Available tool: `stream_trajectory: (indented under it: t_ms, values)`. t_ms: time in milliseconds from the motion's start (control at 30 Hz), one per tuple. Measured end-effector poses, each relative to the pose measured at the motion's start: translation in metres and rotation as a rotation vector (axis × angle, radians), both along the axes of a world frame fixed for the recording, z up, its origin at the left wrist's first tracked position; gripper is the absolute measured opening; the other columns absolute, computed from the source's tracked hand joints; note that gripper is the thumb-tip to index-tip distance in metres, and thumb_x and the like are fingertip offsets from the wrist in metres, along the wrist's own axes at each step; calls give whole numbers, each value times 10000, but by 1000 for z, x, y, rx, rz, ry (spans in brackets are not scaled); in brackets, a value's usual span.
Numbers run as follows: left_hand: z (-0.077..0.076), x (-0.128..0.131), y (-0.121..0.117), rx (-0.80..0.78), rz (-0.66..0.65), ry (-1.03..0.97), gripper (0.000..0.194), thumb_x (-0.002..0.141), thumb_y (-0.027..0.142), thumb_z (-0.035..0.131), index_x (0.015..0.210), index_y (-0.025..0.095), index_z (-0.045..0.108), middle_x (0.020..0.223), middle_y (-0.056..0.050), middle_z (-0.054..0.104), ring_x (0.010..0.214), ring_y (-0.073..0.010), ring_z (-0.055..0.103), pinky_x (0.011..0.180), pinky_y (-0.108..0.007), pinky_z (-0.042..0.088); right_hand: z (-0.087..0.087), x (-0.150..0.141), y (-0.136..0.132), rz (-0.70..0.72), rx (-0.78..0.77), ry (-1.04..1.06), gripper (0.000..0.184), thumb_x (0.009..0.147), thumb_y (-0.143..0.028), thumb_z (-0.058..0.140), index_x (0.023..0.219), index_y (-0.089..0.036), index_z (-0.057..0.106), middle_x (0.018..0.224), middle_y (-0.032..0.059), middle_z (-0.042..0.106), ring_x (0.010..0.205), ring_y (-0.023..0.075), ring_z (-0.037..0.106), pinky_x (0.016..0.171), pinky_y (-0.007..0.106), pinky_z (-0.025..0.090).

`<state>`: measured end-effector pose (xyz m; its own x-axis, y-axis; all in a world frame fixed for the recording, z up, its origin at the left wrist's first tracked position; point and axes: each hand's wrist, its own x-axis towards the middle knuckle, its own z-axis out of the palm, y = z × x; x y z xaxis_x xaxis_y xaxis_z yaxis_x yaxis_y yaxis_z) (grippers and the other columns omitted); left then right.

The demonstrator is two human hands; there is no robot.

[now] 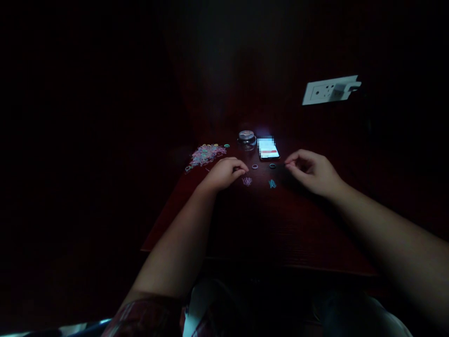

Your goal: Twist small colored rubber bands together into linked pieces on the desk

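My left hand [226,173] hovers or rests just beside a small pile of purple bands [247,181], thumb and fingers drawn close together. My right hand [312,171] is closed in a pinch to the right of a dark ring-shaped band [272,166]. Whatever either pinch holds is too small and dim to make out. A pale purple ring-shaped band [255,166] lies near my left fingertips. Below the dark ring sits a small cluster of teal bands [272,184]. Left of my left hand spreads a larger heap of mixed coloured bands [206,154].
A lit phone [268,147] lies behind the rings, with a small lidded round jar [247,139] to its left. On the wall is a white socket plate [319,92] with a plug in it. The dark red table [266,234] ends at a front edge near my lap.
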<state>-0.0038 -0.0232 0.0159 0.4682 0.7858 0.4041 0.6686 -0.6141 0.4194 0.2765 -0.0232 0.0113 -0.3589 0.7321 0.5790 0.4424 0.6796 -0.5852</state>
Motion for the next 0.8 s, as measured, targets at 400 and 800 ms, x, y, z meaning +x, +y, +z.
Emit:
stream_trajectory:
  t_ms: [400,800]
  values:
    - [-15,1,9,-68,-72,67,192,835,144,622,982,205,727,1044,-53,679,1035,-160,626,982,-314,455,-1,7,8,-67,-39,27,166,851,-357,601,879,-198,634,714,35,622,550,141,533,479,272,402]
    - [-12,3,-4,-149,1,93,516,668,-21,539,1082,242,700,1155,-65,596,1015,-174,608,942,-332,490,0,11,12,-143,-7,41,152,857,-349,587,856,-203,631,741,43,654,546,146,553,471,279,411]
